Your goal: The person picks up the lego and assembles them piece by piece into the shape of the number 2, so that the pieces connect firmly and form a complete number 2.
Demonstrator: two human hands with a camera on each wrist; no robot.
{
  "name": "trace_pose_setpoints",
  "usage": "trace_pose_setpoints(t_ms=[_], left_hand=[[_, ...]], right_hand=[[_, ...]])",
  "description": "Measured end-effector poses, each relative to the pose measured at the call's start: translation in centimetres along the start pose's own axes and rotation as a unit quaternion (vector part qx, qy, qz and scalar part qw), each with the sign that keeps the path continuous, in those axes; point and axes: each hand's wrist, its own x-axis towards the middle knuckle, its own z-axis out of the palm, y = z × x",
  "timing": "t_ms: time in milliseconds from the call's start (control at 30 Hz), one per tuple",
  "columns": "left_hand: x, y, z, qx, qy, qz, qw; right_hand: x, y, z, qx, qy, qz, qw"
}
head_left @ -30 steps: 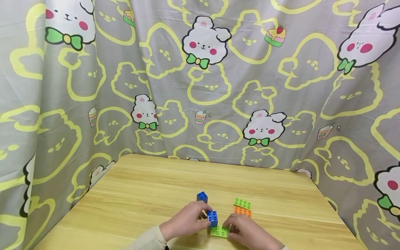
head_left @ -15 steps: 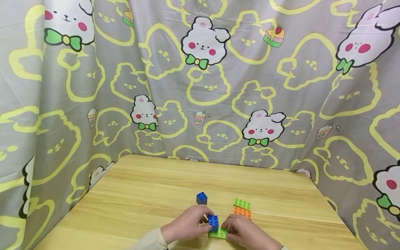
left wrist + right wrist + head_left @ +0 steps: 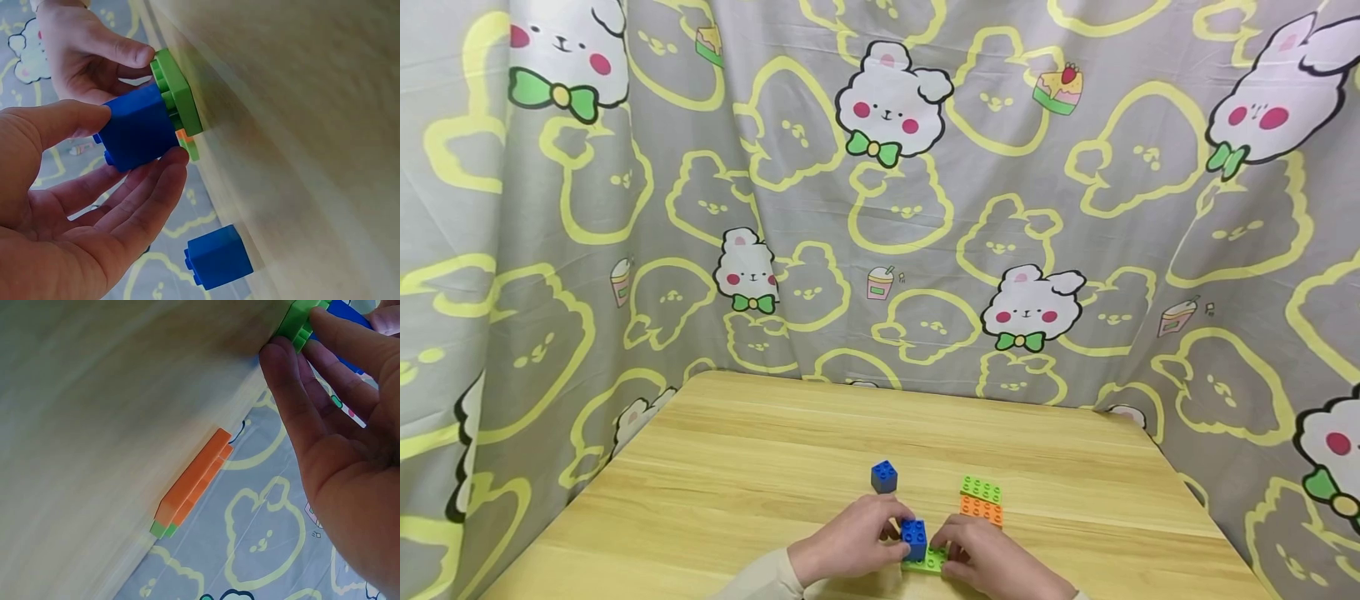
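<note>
My left hand (image 3: 853, 537) pinches a square blue toy brick (image 3: 914, 540) between thumb and fingers. That blue brick (image 3: 139, 128) sits over the left end of a flat light-green brick (image 3: 934, 562), its underside right at the green studs in the left wrist view. At the other end, my right hand (image 3: 992, 557) holds the green brick (image 3: 297, 322) by its edges with thumb and fingertips. The green brick lies on the wooden table, and its right part is partly hidden by the right fingers.
A second blue brick (image 3: 884, 476) stands just beyond my left hand. Behind my right hand lie a flat orange brick (image 3: 982, 509) and another light-green brick (image 3: 981, 488), side by side on the table (image 3: 760, 450). A patterned curtain (image 3: 925, 208) surrounds the table.
The left hand has brought the blue brick slightly down and right, onto the left end of the green brick. The right hand has stayed nearly still on the green brick.
</note>
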Motion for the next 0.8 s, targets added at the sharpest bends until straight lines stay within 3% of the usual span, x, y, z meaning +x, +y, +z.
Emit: trace_pose_setpoints(t_ms=[267, 600, 800], left_hand=[[-0.01, 0.12, 0.26, -0.011, -0.003, 0.004, 0.9999], [-0.16, 0.13, 0.16, 0.014, -0.013, 0.03, 0.9994], [-0.02, 0.05, 0.17, 0.007, -0.016, 0.02, 0.9997]], right_hand=[[0.02, -0.09, 0.1, -0.012, 0.001, -0.012, 0.9999], [-0.01, -0.04, 0.04, -0.014, 0.001, -0.011, 0.9998], [-0.07, -0.12, 0.02, -0.014, 0.002, -0.009, 0.9999]])
